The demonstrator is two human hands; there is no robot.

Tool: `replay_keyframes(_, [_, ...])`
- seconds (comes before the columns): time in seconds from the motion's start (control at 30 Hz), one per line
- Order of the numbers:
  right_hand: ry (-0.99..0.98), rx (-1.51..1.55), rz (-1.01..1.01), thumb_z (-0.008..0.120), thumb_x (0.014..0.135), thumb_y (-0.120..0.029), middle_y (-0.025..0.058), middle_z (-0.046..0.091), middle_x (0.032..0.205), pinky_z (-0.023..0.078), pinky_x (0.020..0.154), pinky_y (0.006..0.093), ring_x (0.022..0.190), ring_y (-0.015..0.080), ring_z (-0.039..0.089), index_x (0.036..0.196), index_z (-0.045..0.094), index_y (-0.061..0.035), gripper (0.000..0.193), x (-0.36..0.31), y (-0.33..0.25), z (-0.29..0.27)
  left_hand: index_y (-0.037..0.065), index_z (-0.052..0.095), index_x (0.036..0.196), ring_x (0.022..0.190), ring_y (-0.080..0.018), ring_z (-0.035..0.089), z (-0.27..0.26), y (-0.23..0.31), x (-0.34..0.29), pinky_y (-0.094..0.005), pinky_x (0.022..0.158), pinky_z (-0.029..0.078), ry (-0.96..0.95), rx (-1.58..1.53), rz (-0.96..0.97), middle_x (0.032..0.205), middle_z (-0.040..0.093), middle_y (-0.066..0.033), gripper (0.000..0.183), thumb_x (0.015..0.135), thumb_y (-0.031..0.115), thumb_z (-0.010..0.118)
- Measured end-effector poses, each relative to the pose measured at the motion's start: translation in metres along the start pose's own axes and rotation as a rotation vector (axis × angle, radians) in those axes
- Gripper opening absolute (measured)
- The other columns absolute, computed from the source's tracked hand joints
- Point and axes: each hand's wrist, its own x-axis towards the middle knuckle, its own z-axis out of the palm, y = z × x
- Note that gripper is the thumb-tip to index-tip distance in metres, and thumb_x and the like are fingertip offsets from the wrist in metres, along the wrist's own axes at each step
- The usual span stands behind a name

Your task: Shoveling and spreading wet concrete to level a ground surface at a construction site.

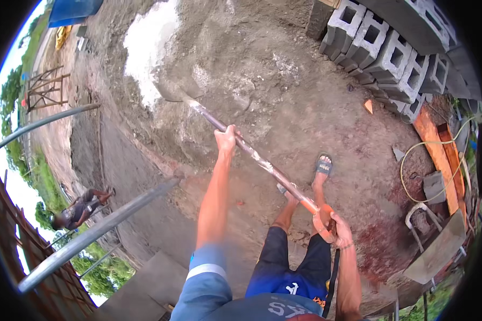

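A long-handled shovel (260, 159) slants across the middle of the view, its shaft brown and smeared with pale cement. My left hand (226, 139) is wrapped round the shaft partway down. At the near end my right hand (341, 230) grips the orange D-shaped handle (322, 220). The shovel's blade (170, 92) lies at the edge of a white powder patch (151, 45), on a heap of grey sand (225, 64); part of the blade is hard to tell from the sand.
Hollow concrete blocks (393, 56) are stacked at the far right. Below them lie orange-brown boards (436, 155) and a pale hose (404, 174). Metal pipes (99, 235) slant in at the left, where another person (83, 211) sits. My sandalled foot (323, 165) stands on the dirt.
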Motion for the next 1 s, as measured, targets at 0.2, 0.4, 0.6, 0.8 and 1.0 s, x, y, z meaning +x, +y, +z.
replay_keyframes(0.2, [0.278,-0.529,-0.368,0.044,0.090,-0.022,0.0030,0.048,0.069,0.044,0.047,0.0261,0.051,0.0136,0.049,0.106,0.043,-0.0091,0.021,-0.060,-0.035,-0.097,0.008,0.043,0.081,0.061,-0.0178,0.048,-0.010,-0.122,-0.128,-0.0337,0.061,0.047,-0.044,-0.703,-0.435,0.071,0.047,-0.0050,0.015,0.081,0.017,0.055])
replay_keyframes(0.4, [0.425,-0.799,-0.549,0.049,0.088,-0.018,-0.0028,0.040,0.072,0.035,0.060,0.0219,0.066,0.0062,0.039,0.104,0.044,-0.0086,0.020,-0.102,-0.096,-0.081,0.009,0.041,0.076,0.056,-0.0157,0.042,0.022,-0.255,-0.188,-0.0311,0.055,0.044,0.171,-0.897,-0.810,0.064,0.043,-0.0025,0.016,0.083,0.016,0.053])
replay_keyframes(0.6, [0.539,-0.856,-0.444,0.049,0.089,-0.016,-0.0048,0.040,0.071,0.031,0.060,0.0188,0.067,0.0036,0.036,0.095,0.047,-0.0067,0.012,-0.062,-0.095,-0.052,0.009,0.041,0.071,0.053,-0.0142,0.042,0.034,-0.352,-0.156,-0.0291,0.050,0.043,0.227,-0.901,-0.940,0.061,0.041,-0.0011,0.019,0.083,0.017,0.054])
replay_keyframes(0.8, [0.641,-0.681,-0.687,0.047,0.091,-0.012,-0.0020,0.042,0.065,0.033,0.045,0.0197,0.050,0.0046,0.039,0.098,0.045,-0.0042,0.011,0.002,0.014,0.010,0.014,0.038,0.068,0.048,-0.0100,0.038,-0.012,-0.301,-0.019,-0.0255,0.045,0.038,0.088,-0.758,-0.834,0.058,0.038,0.0019,0.020,0.082,0.018,0.052])
replay_keyframes(1.0, [0.789,-0.728,-0.725,0.044,0.089,-0.007,0.0032,0.047,0.075,0.036,0.050,0.0206,0.054,0.0063,0.043,0.099,0.043,-0.0018,0.012,-0.025,0.091,-0.001,0.014,0.038,0.068,0.049,-0.0101,0.037,-0.057,-0.289,-0.038,-0.0253,0.045,0.038,0.051,-0.666,-0.804,0.059,0.033,0.0029,0.018,0.079,0.016,0.052])
